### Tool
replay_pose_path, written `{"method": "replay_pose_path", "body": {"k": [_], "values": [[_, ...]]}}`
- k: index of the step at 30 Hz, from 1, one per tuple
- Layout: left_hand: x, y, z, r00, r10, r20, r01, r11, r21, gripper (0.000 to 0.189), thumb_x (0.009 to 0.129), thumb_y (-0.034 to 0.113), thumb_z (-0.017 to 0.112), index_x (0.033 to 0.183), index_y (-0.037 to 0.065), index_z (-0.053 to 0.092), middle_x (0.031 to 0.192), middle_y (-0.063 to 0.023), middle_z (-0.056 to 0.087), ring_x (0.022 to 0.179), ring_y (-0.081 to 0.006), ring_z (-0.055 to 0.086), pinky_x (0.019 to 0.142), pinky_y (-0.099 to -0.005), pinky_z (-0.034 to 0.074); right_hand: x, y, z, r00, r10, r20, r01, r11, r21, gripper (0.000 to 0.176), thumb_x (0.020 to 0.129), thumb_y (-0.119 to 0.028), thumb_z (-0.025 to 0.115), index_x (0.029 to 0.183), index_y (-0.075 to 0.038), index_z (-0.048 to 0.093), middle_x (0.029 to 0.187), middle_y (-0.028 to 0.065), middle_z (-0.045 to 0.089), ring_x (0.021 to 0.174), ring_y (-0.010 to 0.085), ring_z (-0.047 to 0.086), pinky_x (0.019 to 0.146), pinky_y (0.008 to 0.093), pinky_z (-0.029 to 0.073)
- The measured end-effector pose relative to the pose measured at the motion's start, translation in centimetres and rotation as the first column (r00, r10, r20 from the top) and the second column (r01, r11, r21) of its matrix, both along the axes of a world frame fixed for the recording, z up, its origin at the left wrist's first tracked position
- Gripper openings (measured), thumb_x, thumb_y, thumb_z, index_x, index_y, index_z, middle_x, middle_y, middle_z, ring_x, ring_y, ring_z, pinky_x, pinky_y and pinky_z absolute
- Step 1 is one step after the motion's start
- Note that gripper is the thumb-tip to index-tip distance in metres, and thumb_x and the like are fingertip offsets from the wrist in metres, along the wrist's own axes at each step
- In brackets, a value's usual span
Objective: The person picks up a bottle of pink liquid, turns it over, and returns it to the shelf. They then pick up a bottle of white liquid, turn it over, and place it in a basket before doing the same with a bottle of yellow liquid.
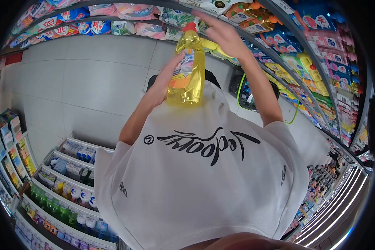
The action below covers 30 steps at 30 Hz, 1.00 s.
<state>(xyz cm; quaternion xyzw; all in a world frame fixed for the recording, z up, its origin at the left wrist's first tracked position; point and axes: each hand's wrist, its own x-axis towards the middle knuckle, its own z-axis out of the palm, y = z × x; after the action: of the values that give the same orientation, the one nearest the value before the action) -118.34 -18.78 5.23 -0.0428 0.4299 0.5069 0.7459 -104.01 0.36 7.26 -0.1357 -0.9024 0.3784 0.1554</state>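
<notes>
My left hand [164,81] is wrapped round the side of a clear bottle of yellow dish soap [187,93]. The bottle stands nearly upright in front of my chest, with a red cap on top and a coloured label facing partly left. To the right of the cap, my right hand [225,37] is raised before the shelf, blurred by motion. Its fingers look stretched out, and I see nothing in them. Below my right forearm a dark shopping basket [239,93] with a bright green rim is partly hidden by the arm.
Shelves of packaged cleaning goods [137,30] curve across the front and down the right side [304,66]. A lower shelf unit with bottles [62,187] stands at my left. Grey tiled floor [96,79] lies between them.
</notes>
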Motion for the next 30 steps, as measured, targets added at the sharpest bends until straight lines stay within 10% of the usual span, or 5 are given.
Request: {"method": "replay_pose_path", "body": {"k": [9, 14, 19, 25, 30], "values": [[-0.3, 0.0, -1.0, 0.999, -0.054, 0.003, 0.054, 0.998, 0.029, 0.050, 0.091, 0.045, 0.058, 0.119, 0.004, 0.055, 0.101, -0.0058, 0.065, 0.085, -0.0129, 0.065, 0.076, -0.0288, 0.054, 1.1, -0.5, -0.4, 0.955, 0.128, 0.266, -0.141, 0.989, 0.030, 0.049, 0.100, -0.031, 0.039, 0.141, -0.004, 0.041, 0.144, 0.0155, 0.043, 0.135, 0.0286, 0.039, 0.115, 0.0361, 0.022], [-0.7, 0.0, -0.2, 0.996, -0.076, -0.054, 0.077, 0.997, 0.025, 0.049, 0.092, 0.044, 0.056, 0.118, 0.003, 0.056, 0.100, -0.0060, 0.065, 0.086, -0.0130, 0.065, 0.077, -0.0286, 0.053, 1.5, -0.2, 1.0, 0.895, -0.356, -0.270, 0.349, 0.934, -0.075, 0.048, 0.095, -0.026, 0.050, 0.137, -0.002, 0.045, 0.137, 0.0184, 0.050, 0.128, 0.0344, 0.046, 0.109, 0.0415, 0.032], [-0.7, 0.1, -0.3, 0.994, -0.065, -0.088, 0.070, 0.996, 0.058, 0.048, 0.093, 0.044, 0.055, 0.117, 0.002, 0.056, 0.099, -0.0063, 0.065, 0.084, -0.0134, 0.066, 0.075, -0.0284, 0.054, 1.2, -1.9, 0.1, 0.981, 0.044, 0.191, -0.064, 0.992, 0.104, 0.056, 0.096, -0.029, 0.049, 0.144, -0.004, 0.035, 0.150, 0.0118, 0.036, 0.138, 0.0262, 0.035, 0.113, 0.0353, 0.025], [-1.2, 0.4, -0.1, 0.994, -0.062, -0.095, 0.065, 0.998, 0.026, 0.048, 0.093, 0.043, 0.056, 0.117, 0.002, 0.056, 0.099, -0.0069, 0.066, 0.081, -0.0145, 0.066, 0.072, -0.0286, 0.055, 0.3, -1.3, 0.7, 0.869, -0.264, -0.418, 0.336, 0.935, 0.109, 0.053, 0.092, -0.029, 0.052, 0.139, -0.005, 0.044, 0.147, 0.0138, 0.040, 0.136, 0.0258, 0.038, 0.113, 0.0420, 0.023], [-0.7, -0.4, -0.9, 0.999, -0.026, -0.034, 0.026, 1.000, 0.000, 0.048, 0.092, 0.042, 0.056, 0.118, 0.002, 0.056, 0.101, -0.0082, 0.066, 0.083, -0.0153, 0.066, 0.073, -0.0291, 0.055, 0.2, -1.3, 0.8, 0.971, 0.103, 0.216, -0.139, 0.977, 0.159, 0.046, 0.098, -0.027, 0.044, 0.136, -0.002, 0.046, 0.142, 0.0154, 0.046, 0.133, 0.0270, 0.042, 0.113, 0.0419, 0.023]]}}
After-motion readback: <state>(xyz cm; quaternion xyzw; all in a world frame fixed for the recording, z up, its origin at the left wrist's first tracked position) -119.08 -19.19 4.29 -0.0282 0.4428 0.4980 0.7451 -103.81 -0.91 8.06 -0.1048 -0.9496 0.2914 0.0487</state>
